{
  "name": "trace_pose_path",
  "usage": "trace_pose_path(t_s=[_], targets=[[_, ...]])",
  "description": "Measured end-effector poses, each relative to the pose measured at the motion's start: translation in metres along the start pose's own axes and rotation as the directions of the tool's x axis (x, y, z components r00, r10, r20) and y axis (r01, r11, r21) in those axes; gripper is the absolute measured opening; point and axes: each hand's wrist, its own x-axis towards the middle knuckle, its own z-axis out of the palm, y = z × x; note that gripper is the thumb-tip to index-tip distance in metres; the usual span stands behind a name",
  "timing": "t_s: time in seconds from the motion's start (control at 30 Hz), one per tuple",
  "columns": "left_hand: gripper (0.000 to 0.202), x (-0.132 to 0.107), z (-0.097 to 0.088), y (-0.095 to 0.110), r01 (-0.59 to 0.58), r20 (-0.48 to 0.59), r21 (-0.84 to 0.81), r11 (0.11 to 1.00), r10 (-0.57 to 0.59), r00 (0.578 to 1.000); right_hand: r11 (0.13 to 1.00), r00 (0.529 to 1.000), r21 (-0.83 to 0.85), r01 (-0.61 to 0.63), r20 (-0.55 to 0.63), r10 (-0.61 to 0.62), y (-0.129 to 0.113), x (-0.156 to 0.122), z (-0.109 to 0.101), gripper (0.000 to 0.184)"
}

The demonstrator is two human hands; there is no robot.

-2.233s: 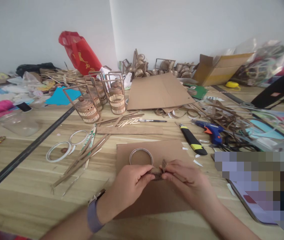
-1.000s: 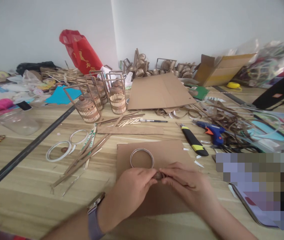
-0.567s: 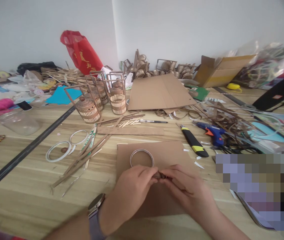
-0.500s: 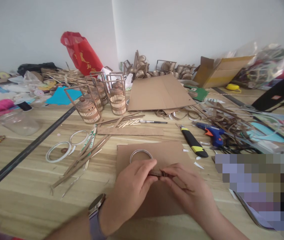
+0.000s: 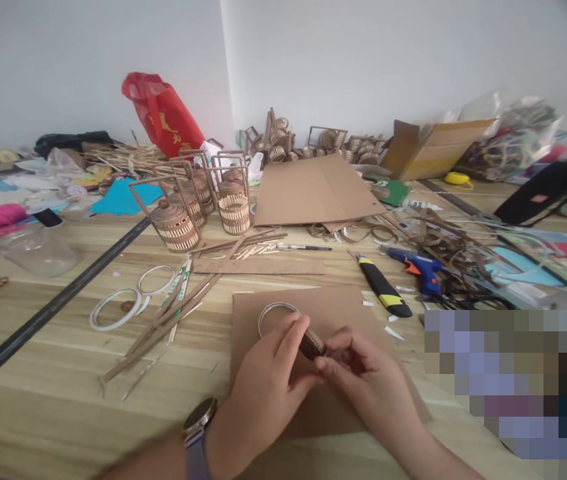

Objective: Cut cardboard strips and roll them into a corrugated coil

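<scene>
Between my two hands is a small round brown cardboard piece [image 5: 312, 345], its rim tilted and partly covered by fingers. My left hand [image 5: 273, 383] is closed round its left side, with the watch on that wrist. At its right edge, the thumb and fingers of my right hand [image 5: 370, 380] pinch the piece. Both hands are over a flat cardboard sheet [image 5: 253, 310]. A white tape ring [image 5: 277, 307] lies on this sheet just beyond my left fingers, partly hidden by them.
Beyond the sheet lie a cardboard strip [image 5: 258, 267] and a pen [image 5: 303, 247]. A utility knife [image 5: 384, 287] and a blue glue gun [image 5: 420, 267] are to the right. More tape rings [image 5: 113, 310] and small lidded baskets [image 5: 176, 227] stand at left.
The round cardboard piece has tilted, and more of its rim shows between my hands. My left fingers have shifted up over it. The view has moved slightly.
</scene>
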Motion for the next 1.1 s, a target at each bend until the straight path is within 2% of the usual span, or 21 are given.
trace_pose_path(t_s=[0.13, 0.37, 0.5, 0.63, 0.77, 0.87, 0.97, 1.1], targets=[[0.067, 0.001, -0.002, 0.001, -0.003, 0.023, -0.016, 1.0, 0.004, 1.0, 0.998, 0.999, 0.039, -0.039, 0.031, 0.038, -0.001, 0.0, 0.001, 0.033], [0.058, 0.0, -0.004, 0.005, -0.011, 0.024, -0.052, 0.999, 0.012, 1.0, 0.999, 0.999, 0.054, -0.004, 0.048, 0.001, -0.005, 0.0, 0.002, 0.045], [0.058, 0.0, -0.004, 0.004, -0.04, 0.03, -0.12, 0.992, 0.043, 0.999, 0.982, 0.982, 0.033, 0.186, 0.007, -0.186, -0.002, -0.001, -0.001, 0.047], [0.061, -0.001, -0.005, 0.004, 0.055, 0.077, -0.26, 0.964, -0.037, 0.996, 0.923, 0.923, -0.04, 0.383, 0.05, -0.381, 0.002, -0.001, -0.003, 0.037], [0.055, 0.001, -0.008, 0.009, 0.192, 0.175, -0.389, 0.901, -0.132, 0.976, 0.89, 0.893, -0.076, 0.45, 0.034, -0.448, 0.003, -0.001, -0.004, 0.034], [0.053, 0.005, -0.014, 0.01, 0.259, 0.222, -0.443, 0.858, -0.175, 0.959, 0.876, 0.89, -0.157, 0.455, 0.079, -0.448, 0.003, -0.002, -0.008, 0.029], [0.051, 0.014, -0.025, 0.003, 0.278, 0.202, -0.511, 0.814, -0.201, 0.959, 0.861, 0.905, -0.282, 0.424, 0.104, -0.412, 0.002, 0.003, -0.014, 0.017], [0.051, 0.024, -0.042, -0.011, 0.323, 0.144, -0.687, 0.651, -0.314, 0.939, 0.801, 0.901, -0.415, 0.431, 0.15, -0.407, 0.003, 0.018, -0.018, 0.023]])
